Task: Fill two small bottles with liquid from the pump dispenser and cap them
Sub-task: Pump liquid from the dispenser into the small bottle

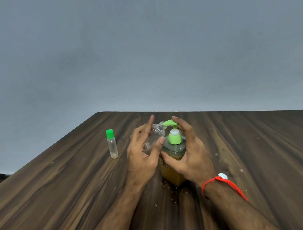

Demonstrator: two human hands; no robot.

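Observation:
My left hand (143,152) grips a clear uncapped small bottle (154,135), tilted so its open mouth meets the nozzle of the green pump head (169,123). The pump dispenser (173,169) is a clear square bottle with yellow-orange liquid and stands on the wooden table (62,196). My right hand (188,152) wraps around the dispenser's shoulder, thumb on its front and fingertips reaching up to the pump head. A second small clear bottle (112,144) with a green cap stands upright to the left, apart from both hands.
A small white cap-like object (223,176) lies on the table just behind my right wrist, which wears a red thread. Tiny pale specks are scattered around the dispenser. The table's far edge runs just behind the hands, with a grey wall beyond.

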